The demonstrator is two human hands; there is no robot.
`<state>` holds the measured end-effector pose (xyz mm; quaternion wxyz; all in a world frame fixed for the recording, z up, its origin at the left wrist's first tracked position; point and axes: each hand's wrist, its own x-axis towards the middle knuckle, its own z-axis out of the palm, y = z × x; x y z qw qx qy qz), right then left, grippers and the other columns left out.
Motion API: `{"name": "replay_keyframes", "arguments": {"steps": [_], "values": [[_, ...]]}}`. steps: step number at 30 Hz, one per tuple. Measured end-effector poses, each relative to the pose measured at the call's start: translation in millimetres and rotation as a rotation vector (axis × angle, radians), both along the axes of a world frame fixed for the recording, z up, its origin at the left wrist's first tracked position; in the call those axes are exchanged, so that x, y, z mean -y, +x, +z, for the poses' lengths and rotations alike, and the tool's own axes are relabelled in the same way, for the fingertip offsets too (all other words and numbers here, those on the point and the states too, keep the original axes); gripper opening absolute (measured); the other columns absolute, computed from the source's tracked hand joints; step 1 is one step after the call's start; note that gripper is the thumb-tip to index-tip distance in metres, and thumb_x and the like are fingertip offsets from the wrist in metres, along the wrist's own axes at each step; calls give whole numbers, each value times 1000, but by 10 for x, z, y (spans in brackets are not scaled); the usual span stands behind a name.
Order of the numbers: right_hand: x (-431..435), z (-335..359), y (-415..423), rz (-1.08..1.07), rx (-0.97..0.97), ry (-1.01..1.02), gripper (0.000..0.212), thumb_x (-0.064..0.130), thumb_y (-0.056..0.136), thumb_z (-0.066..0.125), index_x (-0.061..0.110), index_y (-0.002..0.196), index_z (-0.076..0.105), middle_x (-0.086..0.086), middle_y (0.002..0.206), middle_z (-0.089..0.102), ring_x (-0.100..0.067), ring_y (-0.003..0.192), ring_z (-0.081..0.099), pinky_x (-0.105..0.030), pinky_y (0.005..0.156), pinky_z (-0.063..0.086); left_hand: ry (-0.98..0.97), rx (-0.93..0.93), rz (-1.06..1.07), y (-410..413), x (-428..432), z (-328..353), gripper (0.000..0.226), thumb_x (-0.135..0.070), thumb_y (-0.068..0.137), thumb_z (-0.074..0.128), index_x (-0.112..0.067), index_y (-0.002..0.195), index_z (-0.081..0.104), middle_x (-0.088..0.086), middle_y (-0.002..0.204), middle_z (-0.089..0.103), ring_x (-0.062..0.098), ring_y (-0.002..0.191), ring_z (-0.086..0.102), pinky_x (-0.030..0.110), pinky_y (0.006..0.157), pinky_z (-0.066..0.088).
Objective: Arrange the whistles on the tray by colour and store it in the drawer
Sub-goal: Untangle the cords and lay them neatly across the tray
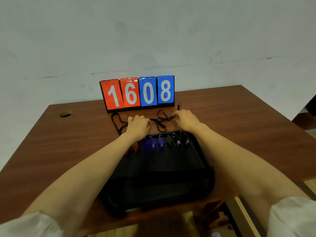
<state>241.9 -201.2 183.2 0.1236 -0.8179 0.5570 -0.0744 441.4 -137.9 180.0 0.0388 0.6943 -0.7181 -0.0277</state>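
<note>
Reaching over a black tray [162,177], both bare forearms extend from white sleeves [294,218] toward the far half of a brown worktop [68,151]. The tray lies at the middle of the worktop, its near rim close to the worktop's near edge. Broad bare wood lies to its left and right.

Along the tray's far rim, one row runs from left to right: red whistles [134,147], partly hidden by the left wrist, then blue whistles [152,142], then black whistles [178,141]. The rest of the tray floor is bare. Their black cords [161,124] spill over the far rim and lie in loose loops on the worktop, between the tray and a scoreboard [138,93].

The left hand [138,125] rests knuckles-up on the cords with its fingers [131,119] bent downward. Blur hides whether they pinch anything. The right hand [185,118] lies well apart from it, and its fingers [176,114] close together on a cord loop in a pinch.

The scoreboard reads 1608, two red cards and then two blue. It stands upright at the worktop's far edge, before a pale wall [153,40]. A small hole [65,114] marks the far left of the worktop.
</note>
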Motion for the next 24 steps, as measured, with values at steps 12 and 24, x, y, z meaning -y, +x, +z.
{"name": "replay_keyframes", "arguments": {"steps": [12,24], "values": [[1091,-595,60,-15,-181,2,34,12,98,36,14,130,46,-11,145,37,-32,136,26,-50,104,31,-28,-155,-134,-362,1044,-484,41,-43,94,44,-24,130,50,2,133,49,23,122,40,39,98,30],[723,-195,-61,250,90,-245,18,20,98,43,14,109,55,-5,102,66,-27,90,60,-40,78,48,-43,-283,-9,-497,957,-234,54,-42,92,51,-20,139,37,4,143,40,26,129,35,39,100,26]]}}
